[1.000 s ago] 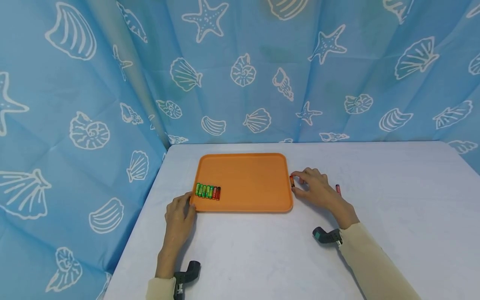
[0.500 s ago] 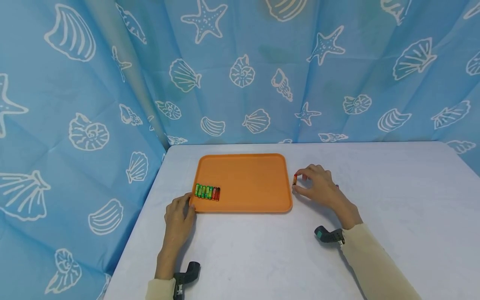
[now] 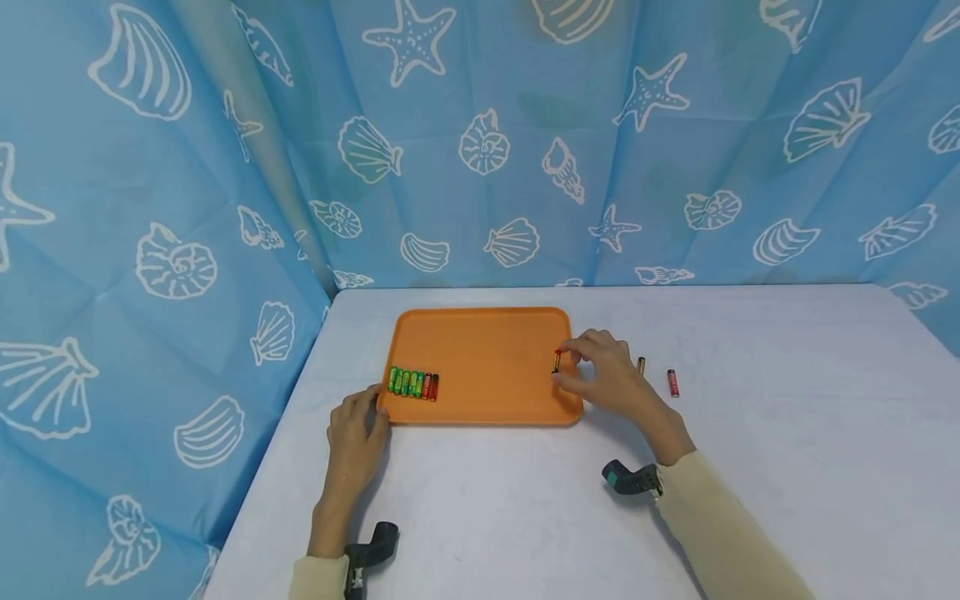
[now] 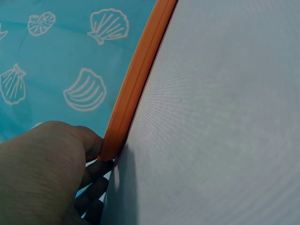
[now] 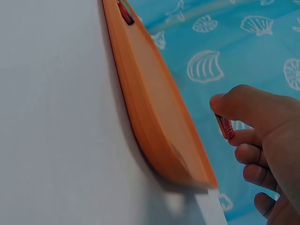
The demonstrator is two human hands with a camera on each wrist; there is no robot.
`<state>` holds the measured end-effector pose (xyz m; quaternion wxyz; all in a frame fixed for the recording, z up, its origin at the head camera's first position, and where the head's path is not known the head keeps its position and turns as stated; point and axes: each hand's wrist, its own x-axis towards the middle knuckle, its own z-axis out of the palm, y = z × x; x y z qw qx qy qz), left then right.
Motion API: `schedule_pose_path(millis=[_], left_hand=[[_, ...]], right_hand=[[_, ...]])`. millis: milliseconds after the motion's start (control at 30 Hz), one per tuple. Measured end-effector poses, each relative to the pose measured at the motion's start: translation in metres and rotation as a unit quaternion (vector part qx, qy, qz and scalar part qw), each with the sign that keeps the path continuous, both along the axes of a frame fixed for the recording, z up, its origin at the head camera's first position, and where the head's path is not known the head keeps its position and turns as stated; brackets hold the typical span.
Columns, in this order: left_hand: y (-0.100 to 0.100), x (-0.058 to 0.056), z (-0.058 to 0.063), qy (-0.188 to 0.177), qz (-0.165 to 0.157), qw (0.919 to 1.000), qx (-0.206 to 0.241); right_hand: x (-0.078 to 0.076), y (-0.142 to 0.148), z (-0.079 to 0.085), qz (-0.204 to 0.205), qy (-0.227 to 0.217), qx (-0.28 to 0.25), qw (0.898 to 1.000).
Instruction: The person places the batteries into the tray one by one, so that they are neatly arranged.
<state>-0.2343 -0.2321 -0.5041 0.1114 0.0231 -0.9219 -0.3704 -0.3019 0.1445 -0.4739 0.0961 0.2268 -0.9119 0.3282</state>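
My right hand (image 3: pixel 603 375) pinches a small red and black battery (image 3: pixel 557 361) between thumb and forefinger, over the right part of the orange tray (image 3: pixel 487 350). In the right wrist view this battery (image 5: pixel 225 125) is held above the tray's level, the other fingers loosely curled. My left hand (image 3: pixel 356 437) grips the near left corner of the tray, thumb and fingers at its rim (image 4: pixel 133 79). A row of batteries lies side by side at the tray's left: several green ones (image 3: pixel 406 382), then red ones (image 3: pixel 431 387) at the row's right end.
Right of the tray on the white table (image 3: pixel 495 508) lie a red battery (image 3: pixel 672 383) and a dark and orange battery (image 3: pixel 641 365), the latter partly behind my right hand. A blue shell-patterned curtain (image 3: pixel 480 150) hangs at the back and left.
My right hand shifted slightly right beside the tray, then moved left over it with the pinched battery. The loose batteries on the right came into fuller view. My left hand stayed put.
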Motion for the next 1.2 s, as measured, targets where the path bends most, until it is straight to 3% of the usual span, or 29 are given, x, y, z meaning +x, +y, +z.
schedule_pose_path(millis=[433,1200], left_hand=[[-0.002,-0.001,0.0,-0.029,0.002,0.9995,0.006],[-0.002,-0.002,0.002,-0.023,0.0,0.9997,0.01]], right_hand=[[0.002,-0.038,-0.006,0.041,-0.004,0.015,0.999],[0.001,-0.085,-0.018,0.053,0.025,0.055,0.997]])
